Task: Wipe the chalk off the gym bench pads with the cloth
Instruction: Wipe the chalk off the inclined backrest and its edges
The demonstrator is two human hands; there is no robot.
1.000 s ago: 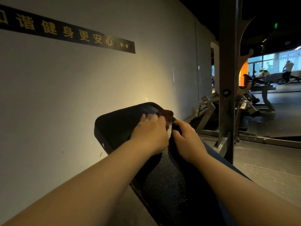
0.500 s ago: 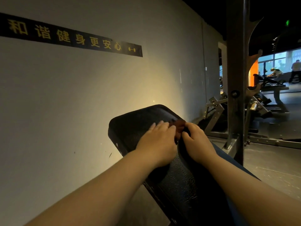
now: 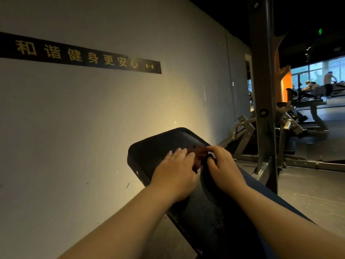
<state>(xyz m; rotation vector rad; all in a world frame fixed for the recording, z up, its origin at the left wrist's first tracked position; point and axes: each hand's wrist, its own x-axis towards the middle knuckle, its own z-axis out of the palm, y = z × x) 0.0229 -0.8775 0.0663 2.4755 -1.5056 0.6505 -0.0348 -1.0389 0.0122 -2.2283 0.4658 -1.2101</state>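
A black textured bench pad (image 3: 158,146) slopes up from the lower right toward the wall. A small brown cloth (image 3: 198,153) lies near its upper end, between my two hands and mostly covered by them. My left hand (image 3: 175,171) lies flat on the pad with straight fingers, pressing the cloth's left part. My right hand (image 3: 222,165) pinches the cloth's right edge with curled fingers. No chalk marks show in this dim light.
A grey wall (image 3: 93,128) with a black sign strip (image 3: 80,55) stands close on the left. A steel rack upright (image 3: 263,90) rises just right of the bench. More machines and people are far off at the right.
The camera view has shifted left and down. Both hands have slid slightly down the pad with the cloth, and my left fingers have spread flatter.
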